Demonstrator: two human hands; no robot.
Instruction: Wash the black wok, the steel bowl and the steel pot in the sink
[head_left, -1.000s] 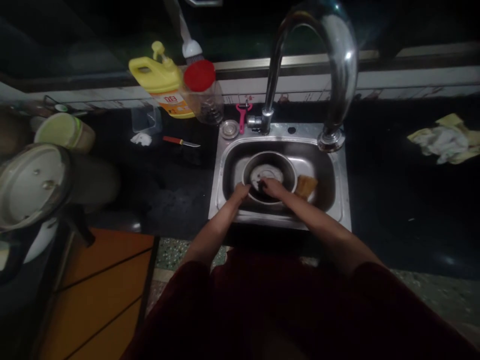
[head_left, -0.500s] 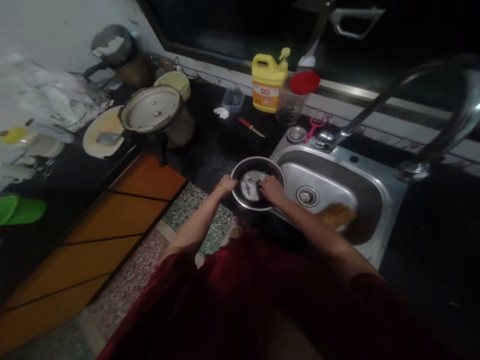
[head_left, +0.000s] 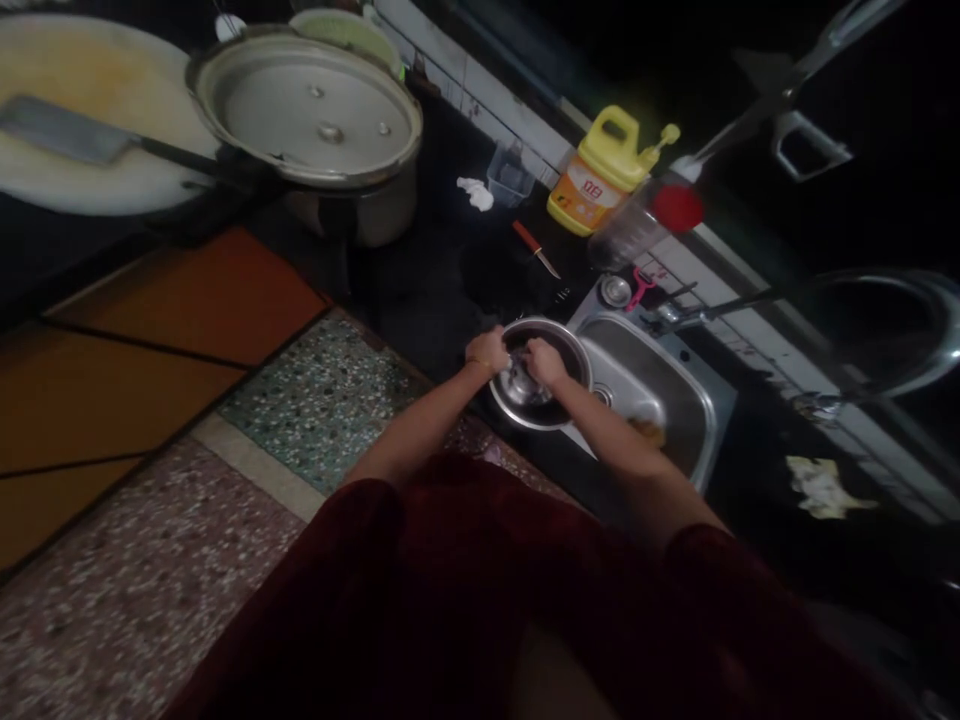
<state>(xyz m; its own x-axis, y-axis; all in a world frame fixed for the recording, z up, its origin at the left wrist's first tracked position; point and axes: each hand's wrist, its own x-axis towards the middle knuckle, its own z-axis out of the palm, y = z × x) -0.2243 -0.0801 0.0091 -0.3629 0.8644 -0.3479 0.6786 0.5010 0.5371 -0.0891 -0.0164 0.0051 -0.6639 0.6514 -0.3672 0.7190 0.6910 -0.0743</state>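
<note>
A round metal basin (head_left: 576, 350) sits at the left edge of the sink, partly over the counter. My left hand (head_left: 487, 350) is closed around its left rim, thumb side inward. Inside the basin, my right hand (head_left: 545, 362) has its fingers curled together, close to the left one. What those fingers hold is too blurred and small to make out. Shiny, whitish water or wet matter (head_left: 520, 386) shows beneath them. To the right, the steel sink (head_left: 694, 400) holds something brown (head_left: 646, 432), partly hidden behind my right forearm.
Behind the basin lie a red-handled knife (head_left: 536, 248), a plastic box (head_left: 511, 175), a yellow detergent jug (head_left: 600, 175) and a pink peeler (head_left: 641, 288). A pressure cooker (head_left: 360, 205) and a cleaver (head_left: 67, 130) on a round board (head_left: 161, 95) stand left. A pale cloth (head_left: 825, 488) lies right.
My view has tilted and shifted, bringing the cooker and cleaver nearer. Both hands remain at the basin, now closer together. Its contents look shinier and less white.
</note>
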